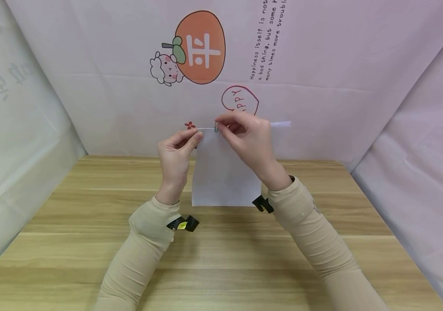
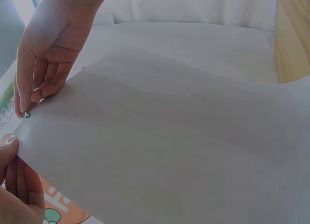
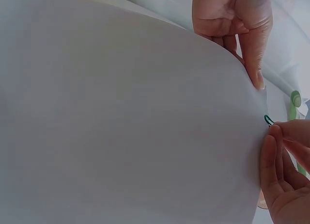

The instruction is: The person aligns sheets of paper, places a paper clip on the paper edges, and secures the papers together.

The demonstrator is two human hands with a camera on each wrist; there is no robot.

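Observation:
A white sheet of paper (image 1: 227, 172) hangs upright over the table. At its upper left corner my left hand (image 1: 175, 157) pinches the edge between thumb and fingers. My right hand (image 1: 250, 140) pinches a green paper clip (image 1: 216, 127) at the top edge, a short way to the right of the left fingertips. In the right wrist view, the looped end of the paper clip (image 3: 269, 120) overlaps the sheet's edge, and its other end is hidden by the fingers. The left wrist view shows the sheet (image 2: 160, 132) spread broadly, with both hands at one edge.
Below lies a wooden table (image 1: 221, 263). Behind it stands a white cloth backdrop (image 1: 322, 56) printed with an orange fruit (image 1: 202, 47), lettering and a heart (image 1: 241, 97). Side cloths (image 1: 427, 142) flank the table. Black straps with small devices (image 1: 182, 223) sit at the wrists.

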